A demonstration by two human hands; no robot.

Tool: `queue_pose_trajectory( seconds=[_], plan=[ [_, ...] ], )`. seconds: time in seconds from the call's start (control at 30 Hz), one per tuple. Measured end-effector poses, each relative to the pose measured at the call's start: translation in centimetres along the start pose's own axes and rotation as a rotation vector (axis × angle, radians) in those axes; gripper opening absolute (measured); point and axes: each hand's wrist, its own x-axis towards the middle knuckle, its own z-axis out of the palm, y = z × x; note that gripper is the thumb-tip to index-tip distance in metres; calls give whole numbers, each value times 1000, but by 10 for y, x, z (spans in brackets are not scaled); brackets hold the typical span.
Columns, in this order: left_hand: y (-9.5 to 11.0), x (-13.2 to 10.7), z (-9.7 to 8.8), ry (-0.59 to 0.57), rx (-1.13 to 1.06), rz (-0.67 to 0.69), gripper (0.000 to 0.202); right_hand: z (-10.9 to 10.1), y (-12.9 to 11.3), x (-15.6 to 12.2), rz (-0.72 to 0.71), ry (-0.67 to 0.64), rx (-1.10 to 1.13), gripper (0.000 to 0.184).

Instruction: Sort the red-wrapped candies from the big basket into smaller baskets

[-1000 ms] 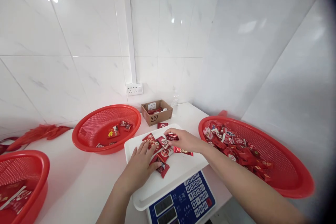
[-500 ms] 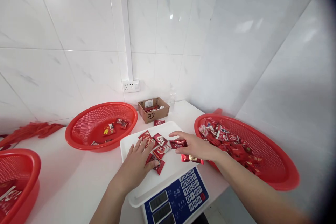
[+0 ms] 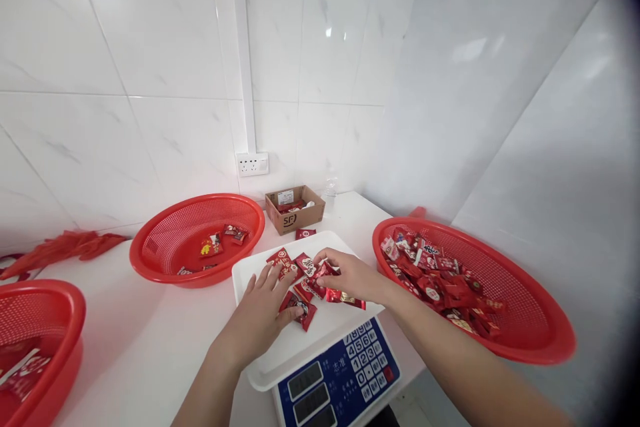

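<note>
1. So the step you're on looks like sorting through the red packets [image 3: 300,310] on the white tray [image 3: 343,323] of the scale [image 3: 345,370]. They're in a loose cluster mid-tray, some overlapping.
2. Your left hand [image 3: 259,317] is relaxed and spread flat-ish, fingers over the upper-left packet, thumb on the lowest one. It isn't gripping anything, more like steadying the bunch.
3. Your right hand [image 3: 355,277] has thumb and fingertips curled around a shiny packet [image 3: 327,271] at the right of the cluster. Fair warning: the fingers hide the contact, so I can't tell if it's properly pinched or just touched.
4. A gold-marked packet [image 3: 349,299] lies just below that hand, near the tray's right edge, so imo watch it doesn't get knocked off.
5. The next move, I'd say, calls for a light fingertip pinch on one wrapper at a time, left hand steady. The full red basket [image 3: 530,320] on your right leaves your forearm little room.
</note>
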Motion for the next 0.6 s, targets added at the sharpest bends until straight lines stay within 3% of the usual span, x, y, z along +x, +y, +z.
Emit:
queue_pose_trajectory(
  seconds=[0.4, 0.5, 0.6],
  plan=[
    [1, 1, 0, -26, 17, -6, 59, 6, 4, 8, -73, 69, -104, 24],
    [2, 0, -3, -46, -5, -3, 59, 5, 0, 2, -132, 18, -120, 24],
    [4, 0, -3, -73, -38, 37, 63, 4, -4, -4, -207, -122, -173, 27]
  ],
)
